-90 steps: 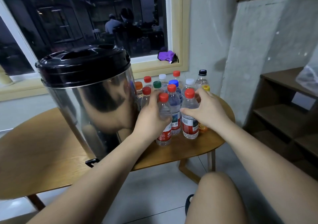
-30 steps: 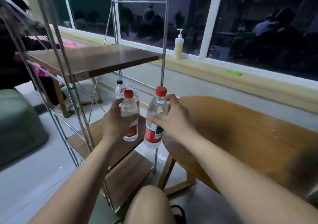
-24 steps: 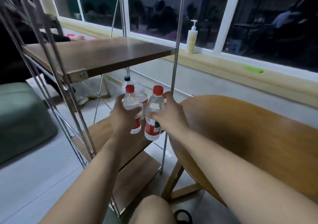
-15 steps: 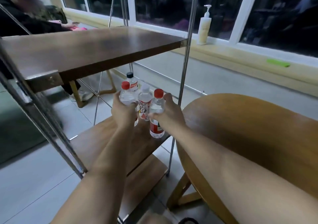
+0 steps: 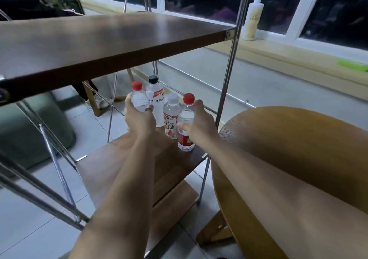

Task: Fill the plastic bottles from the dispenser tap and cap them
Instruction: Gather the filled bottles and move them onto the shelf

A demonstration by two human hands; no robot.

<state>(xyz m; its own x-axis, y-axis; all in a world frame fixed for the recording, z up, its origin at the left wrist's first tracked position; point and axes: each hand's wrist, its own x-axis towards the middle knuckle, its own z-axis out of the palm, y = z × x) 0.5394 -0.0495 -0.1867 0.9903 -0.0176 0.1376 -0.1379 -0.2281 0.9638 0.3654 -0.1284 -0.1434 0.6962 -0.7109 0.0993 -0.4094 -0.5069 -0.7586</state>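
My left hand [image 5: 139, 117] grips a clear red-capped bottle [image 5: 138, 97] and holds it just above the middle shelf [image 5: 123, 159] of a metal rack. My right hand [image 5: 196, 123] grips a second red-capped bottle with a red label [image 5: 186, 121]; its base stands on that shelf near the right edge. Between them on the shelf stand a black-capped bottle with a white label [image 5: 156, 99] and a white-capped bottle with a patterned label [image 5: 171, 117]. All caps are on. The dispenser is out of view.
The rack's upper wooden shelf [image 5: 99, 45] hangs over my hands, with steel posts [image 5: 229, 69] at the corners. A round wooden table [image 5: 298, 149] sits at the right. A pump bottle [image 5: 252, 18] stands on the window sill. A person sits at upper left.
I turned from the table with the dispenser to the rack, carrying one bottle in each hand. Both hands have reached further under the upper shelf, and the right bottle now rests on the middle shelf.
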